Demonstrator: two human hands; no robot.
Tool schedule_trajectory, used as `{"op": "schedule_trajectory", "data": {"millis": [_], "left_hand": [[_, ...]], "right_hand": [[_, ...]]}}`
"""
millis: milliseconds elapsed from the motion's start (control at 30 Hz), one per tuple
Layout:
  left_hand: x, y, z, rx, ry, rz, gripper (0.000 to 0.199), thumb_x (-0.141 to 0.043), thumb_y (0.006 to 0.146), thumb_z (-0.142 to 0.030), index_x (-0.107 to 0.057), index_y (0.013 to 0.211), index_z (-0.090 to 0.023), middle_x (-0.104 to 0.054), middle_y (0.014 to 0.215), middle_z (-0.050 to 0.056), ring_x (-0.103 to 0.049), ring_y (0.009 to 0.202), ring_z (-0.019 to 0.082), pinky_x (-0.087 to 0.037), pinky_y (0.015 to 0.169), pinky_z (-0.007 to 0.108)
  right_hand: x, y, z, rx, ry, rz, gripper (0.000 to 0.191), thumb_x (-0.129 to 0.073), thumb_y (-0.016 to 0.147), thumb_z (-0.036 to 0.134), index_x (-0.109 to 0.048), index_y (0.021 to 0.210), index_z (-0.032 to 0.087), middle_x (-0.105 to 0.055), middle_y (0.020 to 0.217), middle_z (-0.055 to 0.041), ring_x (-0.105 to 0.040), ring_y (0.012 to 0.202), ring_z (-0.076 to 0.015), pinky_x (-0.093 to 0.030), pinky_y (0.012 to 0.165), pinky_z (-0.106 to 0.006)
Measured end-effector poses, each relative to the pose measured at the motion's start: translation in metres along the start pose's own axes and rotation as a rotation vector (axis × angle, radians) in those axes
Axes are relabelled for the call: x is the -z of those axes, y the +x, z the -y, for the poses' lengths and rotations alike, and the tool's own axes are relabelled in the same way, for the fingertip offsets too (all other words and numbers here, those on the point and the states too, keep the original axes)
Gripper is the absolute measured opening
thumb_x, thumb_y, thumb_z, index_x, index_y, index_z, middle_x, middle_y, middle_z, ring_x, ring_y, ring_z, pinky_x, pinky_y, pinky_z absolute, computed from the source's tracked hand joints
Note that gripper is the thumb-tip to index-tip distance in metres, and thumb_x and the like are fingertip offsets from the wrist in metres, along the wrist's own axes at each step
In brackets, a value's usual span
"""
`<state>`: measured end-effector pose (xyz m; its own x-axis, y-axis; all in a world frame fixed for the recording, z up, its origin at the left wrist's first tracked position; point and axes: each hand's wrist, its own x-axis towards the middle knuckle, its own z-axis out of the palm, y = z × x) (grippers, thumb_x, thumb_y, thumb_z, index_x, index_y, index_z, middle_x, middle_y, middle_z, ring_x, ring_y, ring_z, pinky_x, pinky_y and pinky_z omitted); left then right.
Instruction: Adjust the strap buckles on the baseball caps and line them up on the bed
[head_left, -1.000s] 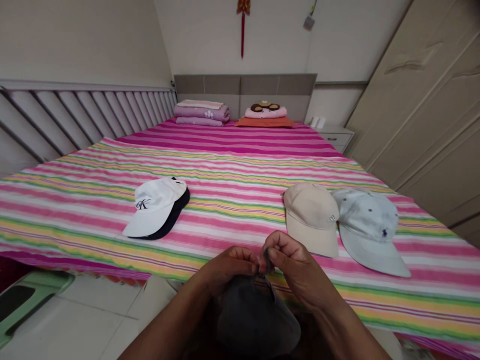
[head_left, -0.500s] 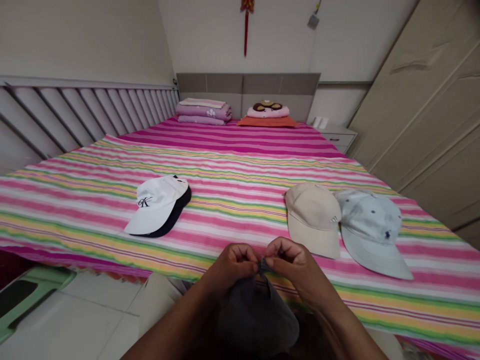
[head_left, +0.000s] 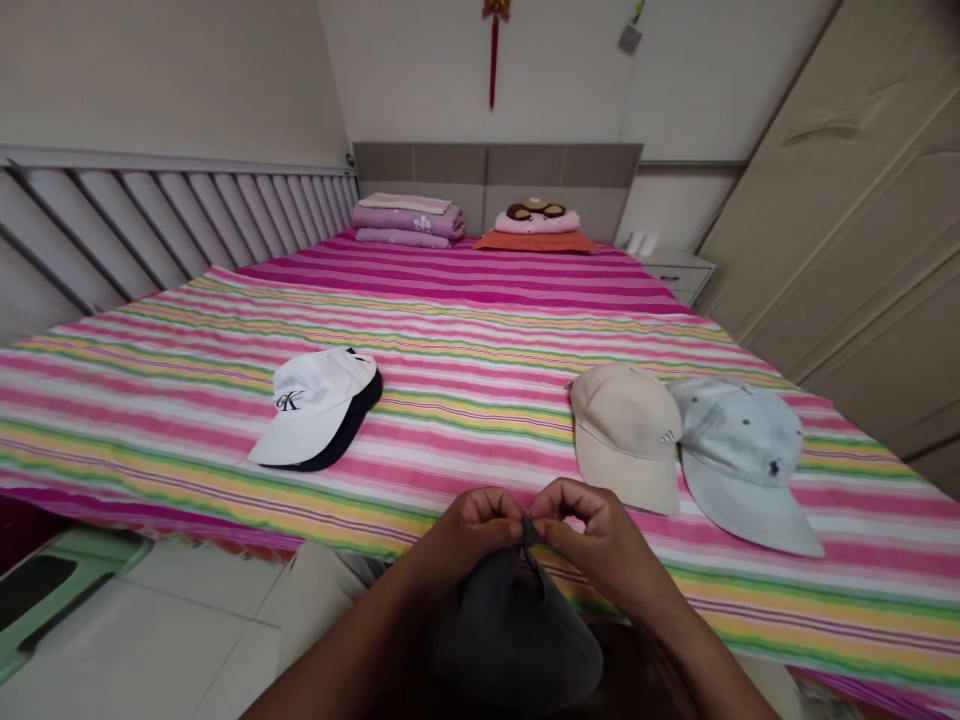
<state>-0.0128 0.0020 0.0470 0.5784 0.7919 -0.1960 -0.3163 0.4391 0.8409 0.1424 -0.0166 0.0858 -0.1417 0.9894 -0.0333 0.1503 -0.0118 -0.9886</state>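
Observation:
A dark grey cap point(head_left: 517, 635) hangs low at the bed's front edge, close to my body. My left hand point(head_left: 480, 528) pinches one end of its back strap, and my right hand point(head_left: 577, 520) pinches the strap from the other side. The fingertips of both hands nearly meet there; the strap's fastening is too small to make out. Beyond my right hand lies a beige cap point(head_left: 622, 420), touching a pale blue cap point(head_left: 742, 450) on its right. Off to the left, a white cap with black letters point(head_left: 319, 400) rests over a dark navy cap point(head_left: 349, 435).
The caps lie on a striped sheet point(head_left: 450, 420) covering the bed. Folded purple bedding point(head_left: 409, 222) and a pink and orange stack point(head_left: 536, 230) stand by the headboard point(head_left: 420, 160). A green stool point(head_left: 97, 570) is at lower left, a white nightstand point(head_left: 671, 272) at back right.
My fingertips have drawn slightly closer together at the cap's strap, and less of the strap shows between them. The caps on the bed have not moved.

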Motion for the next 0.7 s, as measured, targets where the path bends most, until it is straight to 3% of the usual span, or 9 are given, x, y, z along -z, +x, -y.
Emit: {"op": "schedule_trajectory", "data": {"millis": [200, 467, 700], "left_hand": [[-0.002, -0.002, -0.003, 0.025, 0.038, 0.022, 0.026, -0.072, 0.059, -0.030, -0.054, 0.066, -0.013, -0.051, 0.054, -0.003, -0.042, 0.046, 0.005, -0.027, 0.047, 0.019], [-0.002, -0.004, -0.001, 0.008, 0.057, 0.068, 0.023, -0.070, 0.063, -0.030, -0.056, 0.069, -0.013, -0.051, 0.057, -0.003, -0.042, 0.048, 0.005, -0.028, 0.048, 0.019], [-0.004, -0.006, 0.001, 0.013, 0.028, 0.064, 0.018, -0.071, 0.061, -0.025, -0.059, 0.067, -0.012, -0.056, 0.056, -0.001, -0.046, 0.047, 0.006, -0.031, 0.047, 0.018]], "right_hand": [[0.010, -0.001, 0.003, -0.061, 0.059, 0.183, 0.014, -0.068, 0.061, 0.027, -0.059, 0.062, 0.016, -0.048, 0.055, 0.0034, -0.039, 0.050, -0.0089, -0.033, 0.045, -0.022], [0.008, 0.001, 0.000, -0.072, 0.173, 0.123, 0.025, -0.071, 0.057, 0.031, -0.050, 0.059, 0.017, -0.042, 0.052, 0.0064, -0.032, 0.047, -0.0065, -0.026, 0.043, -0.020], [0.015, -0.001, 0.003, -0.104, 0.151, 0.258, 0.019, -0.068, 0.060, 0.025, -0.052, 0.063, 0.016, -0.043, 0.055, 0.0061, -0.033, 0.049, -0.0064, -0.026, 0.046, -0.021]]}}
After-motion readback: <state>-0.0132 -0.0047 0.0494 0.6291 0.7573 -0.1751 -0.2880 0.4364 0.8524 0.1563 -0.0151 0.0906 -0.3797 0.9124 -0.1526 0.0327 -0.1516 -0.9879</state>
